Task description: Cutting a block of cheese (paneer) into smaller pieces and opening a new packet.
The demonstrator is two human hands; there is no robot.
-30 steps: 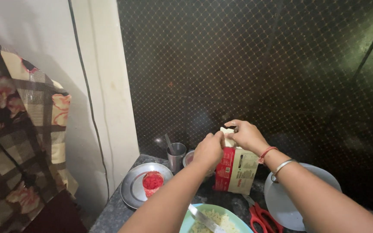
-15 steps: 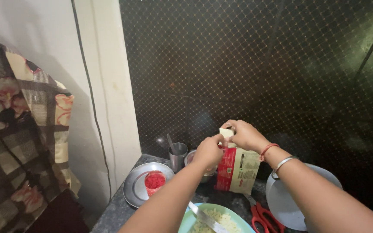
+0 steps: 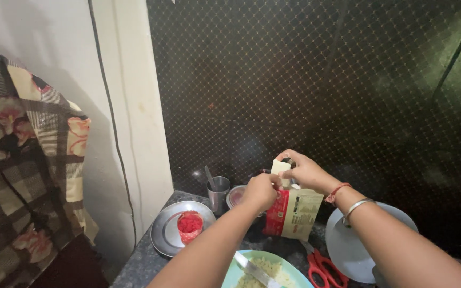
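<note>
Nearest, a knife point(image 3: 256, 271) is lying across the green plate point(image 3: 294, 273), just in front of the carton point(image 3: 293, 212). The red-and-tan carton is standing upright on the surface point(image 3: 145, 261). Left hand point(image 3: 261, 192) is gripping its top; right hand point(image 3: 304, 170) fingers are pinching the pale flap point(image 3: 280, 167). A hard tug could tip it onto the scissors point(image 3: 322, 268) beside it.

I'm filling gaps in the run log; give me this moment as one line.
left hand: grips carton top | right hand: pinches carton flap | nearby: red cup on steel plate, scissors, steel tumbler
</note>
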